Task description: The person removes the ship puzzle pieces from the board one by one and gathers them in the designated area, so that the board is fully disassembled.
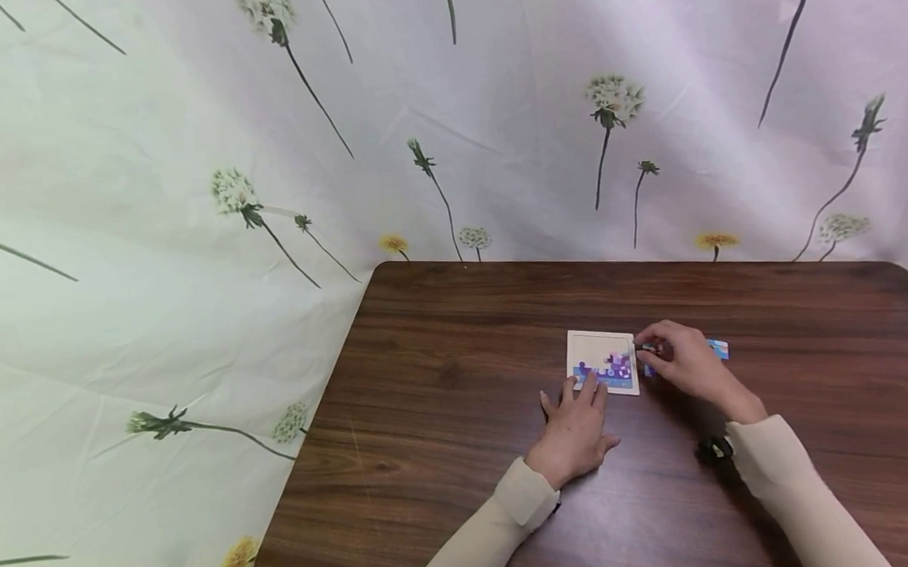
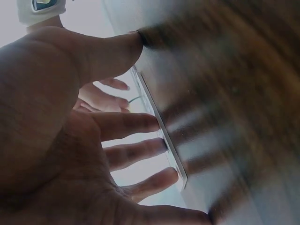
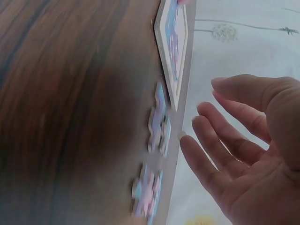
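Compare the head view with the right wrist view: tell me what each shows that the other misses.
Only the head view shows the left hand with straight fingers resting on the near edge of the square white puzzle tray, both cream sleeves, and the whole dark wooden table.

Only the right wrist view shows the right hand's open palm with relaxed fingers holding nothing, and two separate loose blue-and-pink puzzle pieces lying beside the tray.

Both show the tray, partly filled with blue and purple pieces, the table, the dandelion-print cloth and the right hand.
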Action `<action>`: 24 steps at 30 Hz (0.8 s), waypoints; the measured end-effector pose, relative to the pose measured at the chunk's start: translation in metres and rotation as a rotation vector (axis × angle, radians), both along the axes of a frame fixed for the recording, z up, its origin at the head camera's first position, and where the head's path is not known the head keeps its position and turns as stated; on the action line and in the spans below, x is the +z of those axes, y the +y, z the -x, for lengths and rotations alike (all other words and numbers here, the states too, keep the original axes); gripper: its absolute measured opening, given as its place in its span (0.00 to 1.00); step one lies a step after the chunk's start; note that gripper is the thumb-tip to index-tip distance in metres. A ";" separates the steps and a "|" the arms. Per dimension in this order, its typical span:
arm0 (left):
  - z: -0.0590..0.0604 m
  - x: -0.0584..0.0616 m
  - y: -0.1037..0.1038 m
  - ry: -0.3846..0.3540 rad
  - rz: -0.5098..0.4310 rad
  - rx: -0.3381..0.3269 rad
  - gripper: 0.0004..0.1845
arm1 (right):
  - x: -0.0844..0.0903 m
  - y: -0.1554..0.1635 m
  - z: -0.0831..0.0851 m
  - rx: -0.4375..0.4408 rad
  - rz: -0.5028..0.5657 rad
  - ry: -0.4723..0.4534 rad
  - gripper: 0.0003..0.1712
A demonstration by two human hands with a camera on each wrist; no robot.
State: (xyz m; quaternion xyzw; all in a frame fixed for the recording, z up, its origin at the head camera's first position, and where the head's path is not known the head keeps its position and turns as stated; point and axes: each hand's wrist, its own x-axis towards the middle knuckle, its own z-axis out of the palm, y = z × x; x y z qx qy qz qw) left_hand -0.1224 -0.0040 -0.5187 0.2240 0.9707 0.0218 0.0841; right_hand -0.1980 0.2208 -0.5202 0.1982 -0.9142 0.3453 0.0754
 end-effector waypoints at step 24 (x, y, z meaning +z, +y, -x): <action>-0.003 0.003 0.002 0.012 0.096 -0.046 0.38 | -0.002 -0.027 0.013 0.127 -0.205 -0.090 0.10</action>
